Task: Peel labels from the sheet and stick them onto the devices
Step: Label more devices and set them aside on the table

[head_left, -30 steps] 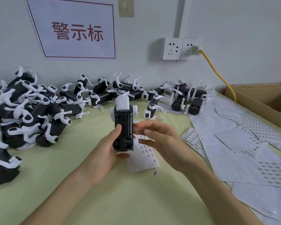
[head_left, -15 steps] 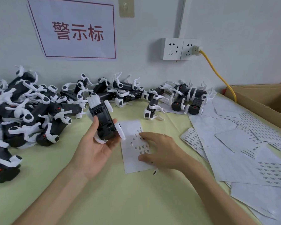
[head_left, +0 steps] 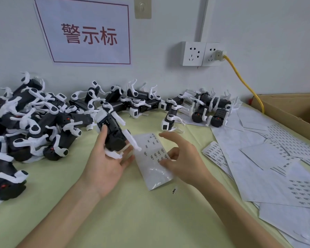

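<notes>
A left hand (head_left: pixel 106 165) cradles a black-and-white device (head_left: pixel 115 138) left of centre, thumb over its body, fingers curled beneath. At mid-frame the label sheet (head_left: pixel 155 176) lies on the counter (head_left: pixel 132 221). The right hand (head_left: pixel 186 158) bends over its right edge; whether its fingers (head_left: pixel 166 136) pinch a label cannot be told. The sheet looks thin, glossy and floppy, so labels likely lift best from a corner

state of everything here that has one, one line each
left hand, grips black-and-white plastic device, tilted
right hand, fingertips on small white label sheet; pinch unclear
small white label sheet, flat on pale green table, few labels left
left white wall socket, empty
right white wall socket, plugged
brown cardboard box, open
</notes>
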